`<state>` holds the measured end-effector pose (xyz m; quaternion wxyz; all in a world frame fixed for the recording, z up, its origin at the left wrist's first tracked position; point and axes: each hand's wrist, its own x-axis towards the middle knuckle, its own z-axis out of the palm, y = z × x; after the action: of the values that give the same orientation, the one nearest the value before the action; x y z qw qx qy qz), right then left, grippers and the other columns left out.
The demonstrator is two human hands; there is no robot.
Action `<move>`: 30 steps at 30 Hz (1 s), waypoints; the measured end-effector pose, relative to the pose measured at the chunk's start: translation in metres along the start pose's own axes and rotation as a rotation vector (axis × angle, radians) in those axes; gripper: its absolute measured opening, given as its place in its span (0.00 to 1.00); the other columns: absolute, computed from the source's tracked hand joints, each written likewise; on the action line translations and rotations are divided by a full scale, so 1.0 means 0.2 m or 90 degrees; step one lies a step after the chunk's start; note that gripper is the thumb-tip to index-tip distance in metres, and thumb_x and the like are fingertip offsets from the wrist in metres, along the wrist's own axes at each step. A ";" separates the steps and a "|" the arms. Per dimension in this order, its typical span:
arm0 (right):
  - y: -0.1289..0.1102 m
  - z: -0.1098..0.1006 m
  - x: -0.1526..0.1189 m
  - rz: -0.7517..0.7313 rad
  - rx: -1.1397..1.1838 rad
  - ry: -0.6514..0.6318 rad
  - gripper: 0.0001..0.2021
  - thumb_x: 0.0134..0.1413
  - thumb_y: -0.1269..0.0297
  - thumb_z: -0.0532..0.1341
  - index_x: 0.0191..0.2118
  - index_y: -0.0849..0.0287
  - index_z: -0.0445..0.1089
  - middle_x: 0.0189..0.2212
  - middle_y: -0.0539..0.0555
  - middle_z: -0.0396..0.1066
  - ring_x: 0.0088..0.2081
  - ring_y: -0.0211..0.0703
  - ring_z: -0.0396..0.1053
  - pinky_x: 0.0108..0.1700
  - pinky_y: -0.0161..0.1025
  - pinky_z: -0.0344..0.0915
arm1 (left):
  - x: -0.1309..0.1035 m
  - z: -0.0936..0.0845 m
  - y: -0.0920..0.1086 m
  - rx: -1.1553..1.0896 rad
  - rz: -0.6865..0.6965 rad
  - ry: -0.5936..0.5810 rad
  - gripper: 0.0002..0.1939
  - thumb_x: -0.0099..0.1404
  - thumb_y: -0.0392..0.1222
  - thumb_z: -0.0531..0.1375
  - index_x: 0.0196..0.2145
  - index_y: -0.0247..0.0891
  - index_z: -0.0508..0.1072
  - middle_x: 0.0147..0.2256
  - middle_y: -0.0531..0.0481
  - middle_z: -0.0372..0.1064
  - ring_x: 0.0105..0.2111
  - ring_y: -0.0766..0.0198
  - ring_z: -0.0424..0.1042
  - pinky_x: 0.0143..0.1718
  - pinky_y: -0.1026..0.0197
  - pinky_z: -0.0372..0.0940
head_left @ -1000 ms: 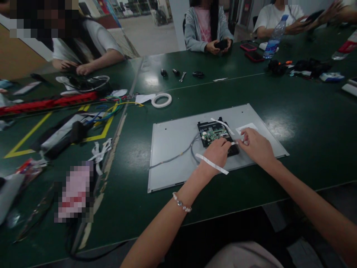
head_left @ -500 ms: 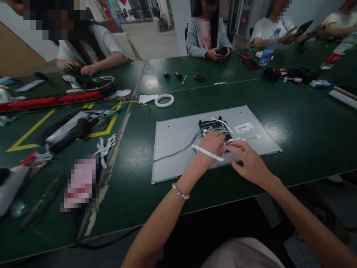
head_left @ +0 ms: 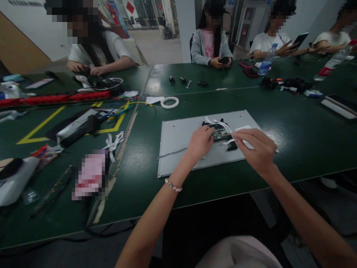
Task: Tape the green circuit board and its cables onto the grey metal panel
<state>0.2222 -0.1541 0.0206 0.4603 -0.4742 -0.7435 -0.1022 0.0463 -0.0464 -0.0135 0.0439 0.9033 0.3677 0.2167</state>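
Note:
A flat grey panel (head_left: 178,137) lies on the green table in front of me, with a small circuit board (head_left: 220,133) in a black frame at its middle. My left hand (head_left: 199,142) rests at the board's left side, its fingers curled together; what they pinch, if anything, is hidden. Between thumb and fingertips, my right hand (head_left: 255,149) pinches the end of a white tape strip (head_left: 224,126) above the board. Another short white strip lies near the board's lower right. A grey cable (head_left: 173,152) runs left across the panel from under my left hand.
A tape roll (head_left: 169,102) lies beyond the panel, with a small wrench (head_left: 189,84) and dark parts further back. Left are a red power strip (head_left: 89,96), wires and a black bundle (head_left: 80,128). Bottles (head_left: 268,59) stand at right. Several people sit across the table.
The tape strip that lay across my left wrist is gone from there. My right hand has risen to the right, pinching a strip over the board. My left hand has shifted left off the board's middle.

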 end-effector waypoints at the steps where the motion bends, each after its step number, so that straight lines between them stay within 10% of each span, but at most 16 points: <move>1: 0.01 0.01 0.02 0.018 -0.021 0.007 0.11 0.59 0.70 0.56 0.45 0.54 0.72 0.41 0.54 0.72 0.44 0.43 0.69 0.48 0.44 0.66 | -0.04 -0.02 -0.03 0.013 -0.020 0.006 0.14 0.63 0.34 0.53 0.46 0.35 0.70 0.45 0.43 0.68 0.45 0.57 0.67 0.46 0.54 0.63; 7: 0.07 0.20 0.09 0.015 -0.109 -0.122 0.12 0.62 0.69 0.52 0.44 0.59 0.72 0.42 0.56 0.71 0.46 0.46 0.66 0.48 0.45 0.62 | -0.24 -0.10 -0.18 0.052 -0.087 -0.072 0.28 0.59 0.42 0.59 0.57 0.36 0.60 0.54 0.39 0.62 0.52 0.51 0.63 0.52 0.50 0.60; 15: 0.03 0.46 0.06 -0.061 -0.169 -0.260 0.12 0.61 0.73 0.52 0.43 0.62 0.72 0.43 0.58 0.71 0.46 0.47 0.65 0.48 0.43 0.59 | -0.24 -0.07 -0.26 -0.009 -0.082 -0.043 0.25 0.55 0.27 0.52 0.51 0.37 0.65 0.46 0.43 0.67 0.47 0.56 0.67 0.50 0.52 0.63; 30: 0.04 0.60 0.01 -0.096 -0.146 -0.337 0.13 0.59 0.77 0.52 0.44 0.66 0.72 0.48 0.60 0.70 0.54 0.47 0.62 0.58 0.47 0.54 | -0.22 -0.03 -0.31 0.007 0.031 -0.126 0.26 0.63 0.26 0.46 0.58 0.37 0.61 0.60 0.45 0.59 0.60 0.62 0.57 0.59 0.51 0.56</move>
<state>0.1567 -0.0775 -0.0467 0.1847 -0.4765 -0.8546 -0.0921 -0.0235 -0.0311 -0.0390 0.0698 0.9293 0.3405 0.1250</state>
